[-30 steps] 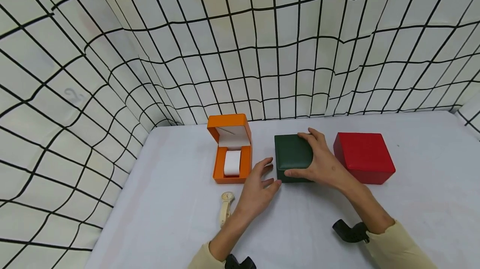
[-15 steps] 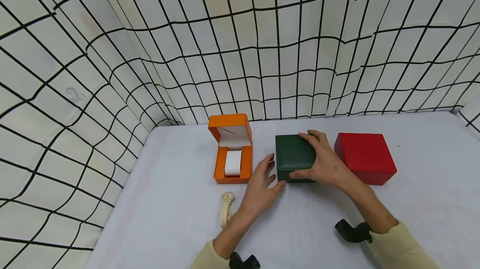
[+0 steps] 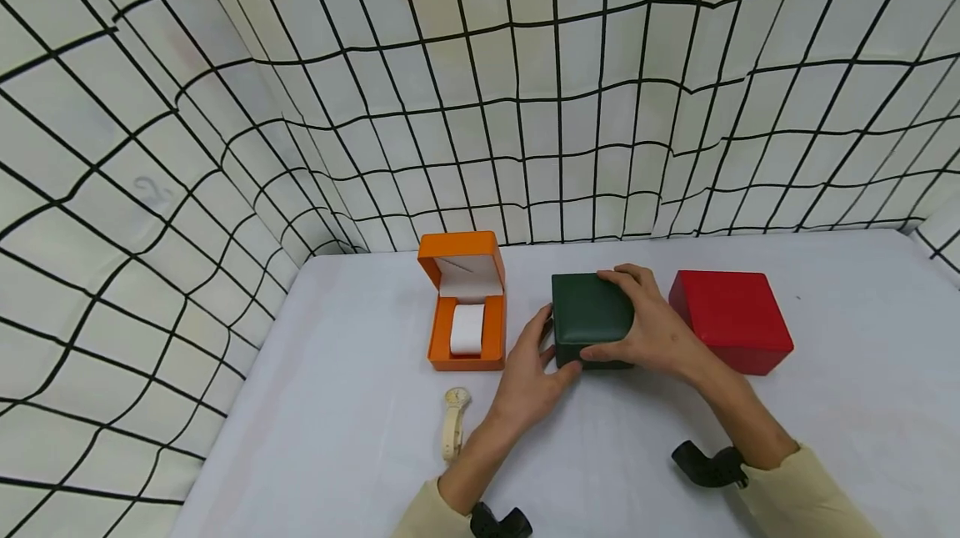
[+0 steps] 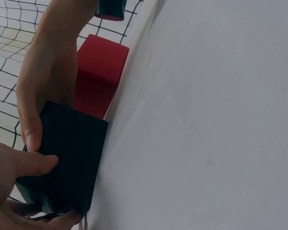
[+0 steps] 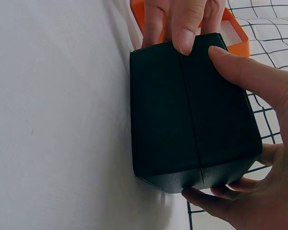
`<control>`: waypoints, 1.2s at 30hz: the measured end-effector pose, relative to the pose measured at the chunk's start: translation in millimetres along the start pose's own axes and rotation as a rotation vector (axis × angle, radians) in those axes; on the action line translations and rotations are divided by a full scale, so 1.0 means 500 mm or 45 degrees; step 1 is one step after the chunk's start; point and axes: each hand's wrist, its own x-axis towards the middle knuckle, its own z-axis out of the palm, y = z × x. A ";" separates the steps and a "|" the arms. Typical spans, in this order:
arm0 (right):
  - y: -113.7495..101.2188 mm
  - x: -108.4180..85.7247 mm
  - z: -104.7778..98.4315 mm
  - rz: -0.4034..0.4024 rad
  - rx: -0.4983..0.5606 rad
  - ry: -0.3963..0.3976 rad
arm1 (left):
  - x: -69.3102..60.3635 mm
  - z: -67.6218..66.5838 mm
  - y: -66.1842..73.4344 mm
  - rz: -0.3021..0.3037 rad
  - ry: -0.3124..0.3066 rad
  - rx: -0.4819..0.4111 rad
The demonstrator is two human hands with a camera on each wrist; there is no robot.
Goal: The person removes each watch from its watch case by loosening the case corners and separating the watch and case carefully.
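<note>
A closed dark green box [image 3: 591, 309] with a seam round its sides sits on the white table between my hands. My right hand [image 3: 651, 323] grips it from the right, thumb on the front face [image 5: 197, 105] and fingers round the far side. At the box's left front corner my left hand [image 3: 528, 375] holds it, thumb on the front and fingers along the left side. In the left wrist view the green box [image 4: 74, 153] shows both thumbs near its seam. A cream wristwatch [image 3: 453, 421] lies beside my left forearm.
An open orange watch box [image 3: 442, 334] with a white cushion [image 3: 467, 329] stands left of the green box. A red box [image 3: 731, 313] stands to the right. Black netting [image 3: 517, 96] over a white wall rises behind the table [image 3: 337, 404].
My left hand has moved right and forward to the green box, its fingers now against the left side. My right hand has shifted very slightly right on the box.
</note>
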 end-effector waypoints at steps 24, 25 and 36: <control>-0.006 0.005 -0.008 -0.028 -0.082 0.024 | 0.007 0.001 0.004 -0.030 0.025 0.038; -0.007 0.006 -0.009 -0.025 -0.088 0.022 | 0.007 0.000 0.004 -0.028 0.031 0.045; -0.012 0.012 -0.018 0.012 -0.124 -0.017 | 0.004 0.008 -0.002 0.020 0.079 0.020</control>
